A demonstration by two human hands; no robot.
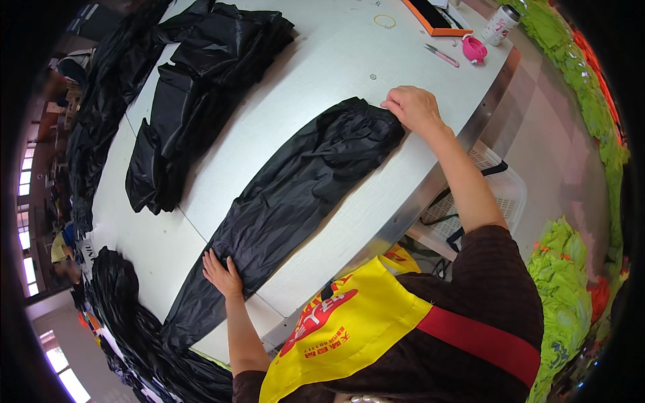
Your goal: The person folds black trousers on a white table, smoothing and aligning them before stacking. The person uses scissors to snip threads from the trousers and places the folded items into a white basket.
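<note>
Black trousers (289, 195) of thin, slightly shiny cloth lie folded lengthwise across the white table, their gathered waist end at the upper right. My left hand (223, 274) rests flat on the leg part, fingers spread. At the corner of the waist end, my right hand (413, 107) is closed in a pinch on the cloth's edge. The leg end runs down to the lower left, where it meets a heap of black cloth (121, 289).
Folded black garments (201, 74) are stacked on the far left of the table. Thread snips (442, 56), a pink cup-like item (474, 49), a white bottle (500, 25) and an orange-edged tray (437, 17) sit at the far right. Lime-green cloth (561, 295) is piled on the right.
</note>
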